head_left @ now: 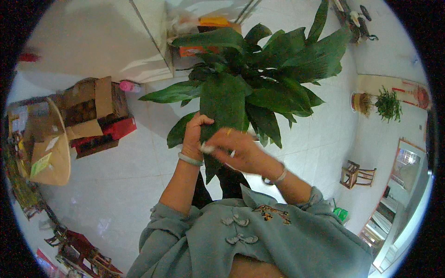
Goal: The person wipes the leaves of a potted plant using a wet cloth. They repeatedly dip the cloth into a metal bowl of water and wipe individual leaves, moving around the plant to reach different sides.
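A large, leafy plant with broad, glossy dark-green blades (278, 95) rises over the pale tiled floor (125, 194), between the floor's far edge and the person; its base is hidden under the foliage. One wide, long, dark-green leaf (223, 99) hangs from it toward the person, with both hands at its lower part.

The left hand (197, 132), with a pale round bangle (190, 159) at the wrist, has its grip closed on the leaf's left margin, one digit lying over the upper face. The right hand (238, 149), blurred and wearing a yellow ring, reaches across the leaf with fingers partly curled. A small white piece of soft-looking material (207, 148) shows at its fingertips; whether that grip pinches the leaf cannot be told.

Toward the floor's left edge lies an open brown cardboard box (104, 99) with raised flaps, a red box (121, 128) just beside it on the near side and a pink cylindrical container (130, 86) by its far corner. A beige, curved-rimmed object (53, 155) is nearer that edge. Near the floor's right edge is a small brown wooden chair (357, 175), well apart from the plant.
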`<state>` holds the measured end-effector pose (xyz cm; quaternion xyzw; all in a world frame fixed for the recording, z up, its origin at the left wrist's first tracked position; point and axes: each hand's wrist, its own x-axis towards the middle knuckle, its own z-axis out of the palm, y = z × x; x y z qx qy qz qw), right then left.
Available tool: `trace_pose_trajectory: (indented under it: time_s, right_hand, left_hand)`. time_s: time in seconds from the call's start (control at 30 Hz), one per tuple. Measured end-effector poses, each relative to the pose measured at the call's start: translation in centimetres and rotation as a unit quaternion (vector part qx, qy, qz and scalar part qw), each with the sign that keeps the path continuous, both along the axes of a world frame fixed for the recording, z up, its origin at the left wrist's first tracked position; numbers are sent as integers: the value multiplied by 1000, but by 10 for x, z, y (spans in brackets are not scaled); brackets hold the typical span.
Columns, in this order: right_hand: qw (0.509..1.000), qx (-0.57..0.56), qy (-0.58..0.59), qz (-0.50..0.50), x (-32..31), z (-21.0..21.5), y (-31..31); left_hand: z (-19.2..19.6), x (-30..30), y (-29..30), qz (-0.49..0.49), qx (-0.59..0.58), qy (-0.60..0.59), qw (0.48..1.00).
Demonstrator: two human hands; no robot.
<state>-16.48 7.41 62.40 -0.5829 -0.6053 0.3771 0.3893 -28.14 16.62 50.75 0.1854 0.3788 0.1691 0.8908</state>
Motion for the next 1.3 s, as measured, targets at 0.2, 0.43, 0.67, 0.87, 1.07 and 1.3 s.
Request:
trace_pose_trajectory:
  time_s: [0.2,0.43,0.67,0.87,1.07,1.3]
  right_hand:
    - [968,-13,-243,-68,100,-78,100]
    - [932,-186,-307,47,85,-146,99]
    - [951,-94,-294,-21,17,-71,22]
    - [979,-33,-191,-69,-17,-25,-16]
    - [995,-50,-81,-15,-16,3,-36]
    - [984,-19,-86,-156,96,-33,18]
  left_hand:
    - [21,-3,-9,29,-111,-50,992]
    - [15,-9,-15,26,-153,-71,985]
    - [0,0,-32,166,-76,-78,980]
    - [-20,9,-34,174,-90,-64,979]
    - [-10,6,-36,29,-121,4,992]
    - [10,10,-40,57,-125,7,990]
